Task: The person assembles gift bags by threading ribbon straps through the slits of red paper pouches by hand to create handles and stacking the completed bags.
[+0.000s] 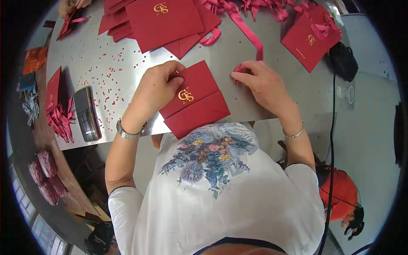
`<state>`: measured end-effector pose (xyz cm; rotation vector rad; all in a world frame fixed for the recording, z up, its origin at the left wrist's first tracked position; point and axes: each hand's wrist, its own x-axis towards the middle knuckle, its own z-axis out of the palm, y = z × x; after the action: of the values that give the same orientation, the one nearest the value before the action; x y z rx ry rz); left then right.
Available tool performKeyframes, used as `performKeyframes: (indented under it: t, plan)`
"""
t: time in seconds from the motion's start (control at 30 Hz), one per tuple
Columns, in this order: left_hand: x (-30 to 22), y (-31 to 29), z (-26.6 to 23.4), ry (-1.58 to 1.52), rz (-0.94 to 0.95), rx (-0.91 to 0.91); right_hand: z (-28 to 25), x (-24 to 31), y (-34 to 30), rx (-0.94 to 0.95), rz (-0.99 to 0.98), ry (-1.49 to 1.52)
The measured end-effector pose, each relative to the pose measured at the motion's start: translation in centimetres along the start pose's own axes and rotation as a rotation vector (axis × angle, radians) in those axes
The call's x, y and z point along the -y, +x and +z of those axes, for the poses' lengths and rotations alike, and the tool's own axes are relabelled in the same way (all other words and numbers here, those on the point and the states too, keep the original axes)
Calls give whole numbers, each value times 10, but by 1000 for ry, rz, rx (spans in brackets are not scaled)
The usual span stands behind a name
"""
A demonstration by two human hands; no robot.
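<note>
A red folded paper gift bag (pixel 203 91) with a gold emblem lies tilted at the table's front edge, its lower end against my shirt. My left hand (pixel 159 85) is closed on its upper left side, thumb on the front and fingers partly hidden behind. To the right of the bag, my right hand (pixel 267 87) pinches a pink ribbon (pixel 246 30). A strip of that ribbon runs from the far pile down to my fingers, and a short bit shows at the fingertips. The right hand is apart from the bag.
Flat red bags (pixel 165 23) are stacked at the far middle, beside a heap of ribbons (pixel 276 9). A finished-looking bag with a bow (pixel 312 40) lies far right, near a black object (pixel 343 61). A phone (pixel 86 114) and confetti dots lie left. Another person's hand (pixel 68 6) shows far left.
</note>
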<state>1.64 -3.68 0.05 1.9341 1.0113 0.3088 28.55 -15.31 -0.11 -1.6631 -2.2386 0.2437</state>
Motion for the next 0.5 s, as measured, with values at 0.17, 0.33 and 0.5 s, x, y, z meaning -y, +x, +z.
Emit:
performKeyframes:
  t: [0.17, 0.33, 0.5]
  plan:
    - [-4, 3, 2, 10, -12, 5, 0, -6, 8, 43, -45, -62]
    - [-12, 5, 1, 27, -30, 20, -5, -1, 22, -75, -137, -142]
    - [-10, 7, 1, -194, -81, 80, 2, 45, 26, -94, 267, 559]
